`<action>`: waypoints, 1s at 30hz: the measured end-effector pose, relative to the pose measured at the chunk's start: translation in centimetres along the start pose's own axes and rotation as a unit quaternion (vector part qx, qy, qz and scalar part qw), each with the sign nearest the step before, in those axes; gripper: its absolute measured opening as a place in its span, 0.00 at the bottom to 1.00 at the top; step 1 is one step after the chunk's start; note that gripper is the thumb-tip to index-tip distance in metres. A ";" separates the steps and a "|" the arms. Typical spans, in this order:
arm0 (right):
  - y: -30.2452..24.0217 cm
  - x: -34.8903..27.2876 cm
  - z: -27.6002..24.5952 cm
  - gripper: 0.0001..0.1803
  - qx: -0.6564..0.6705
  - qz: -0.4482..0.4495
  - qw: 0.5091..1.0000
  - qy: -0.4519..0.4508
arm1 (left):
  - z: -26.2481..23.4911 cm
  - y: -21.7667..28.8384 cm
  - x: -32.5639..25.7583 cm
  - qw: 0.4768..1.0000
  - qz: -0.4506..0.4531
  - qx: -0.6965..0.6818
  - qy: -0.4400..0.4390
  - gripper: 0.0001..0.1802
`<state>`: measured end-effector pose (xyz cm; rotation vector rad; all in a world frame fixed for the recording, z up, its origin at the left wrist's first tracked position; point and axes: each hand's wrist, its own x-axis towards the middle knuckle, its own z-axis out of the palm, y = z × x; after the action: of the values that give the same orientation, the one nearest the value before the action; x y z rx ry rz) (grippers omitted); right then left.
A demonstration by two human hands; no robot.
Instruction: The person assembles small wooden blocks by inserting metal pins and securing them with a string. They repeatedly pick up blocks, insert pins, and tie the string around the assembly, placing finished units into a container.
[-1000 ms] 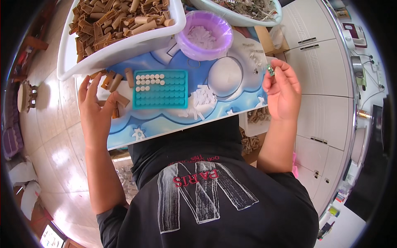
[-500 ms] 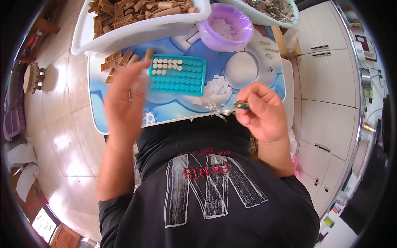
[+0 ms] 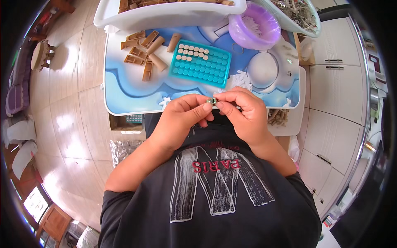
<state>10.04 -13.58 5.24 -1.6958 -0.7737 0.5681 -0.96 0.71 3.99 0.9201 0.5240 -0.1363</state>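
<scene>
In front of my chest, just over the table's near edge, both hands meet at a small green circuit-board piece (image 3: 212, 100) with shiny metal bits. My left hand (image 3: 180, 118) pinches its left side between thumb and index finger. On the other side, the thumb and fingertips of my right hand (image 3: 247, 110) are closed on the same piece. Fingers cover much of it, so its exact shape is hidden. Beyond the hands lies a teal tray (image 3: 202, 71) of round bumps, with several off-white discs (image 3: 191, 53) in its far rows. White paper strips (image 3: 240, 80) lie beside the tray.
Several brown plastic casings (image 3: 135, 56) lie left of the tray on the blue patterned table (image 3: 124, 101). Behind stand a white tub (image 3: 165, 18) of brown casings, a purple bag-lined basin (image 3: 254, 43) and a pale basket (image 3: 309, 31). White cabinets (image 3: 335, 91) line the right.
My left hand has come down from beside the tray to meet the right hand at the circuit-board piece. My right hand has moved left with it. The view has shifted, uncovering the brown casings.
</scene>
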 end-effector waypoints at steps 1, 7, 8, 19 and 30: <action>0.1 0.3 0.0 0.07 -0.052 -0.055 0.997 0.008 | -0.2 0.0 0.1 0.999 -0.017 -0.035 -0.002 0.12; 0.7 1.0 0.4 0.05 -0.151 -0.155 0.976 0.039 | -1.1 -0.3 -0.1 0.983 -0.042 -0.170 -0.050 0.15; 0.8 1.1 0.4 0.04 -0.155 -0.157 0.974 0.042 | -1.2 -0.4 -0.1 0.983 -0.045 -0.170 -0.046 0.15; 2.0 1.5 0.3 0.07 -0.211 -0.202 0.949 0.116 | -0.9 -0.7 0.0 0.987 -0.053 -0.120 -0.093 0.17; 2.3 1.2 0.9 0.07 -0.240 -0.241 0.932 0.124 | 0.9 -0.7 0.2 0.995 0.048 -0.085 0.011 0.12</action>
<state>10.67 -12.44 2.78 -1.8720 -1.1573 -0.1950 -0.70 -0.45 3.82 0.7790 0.5031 0.0050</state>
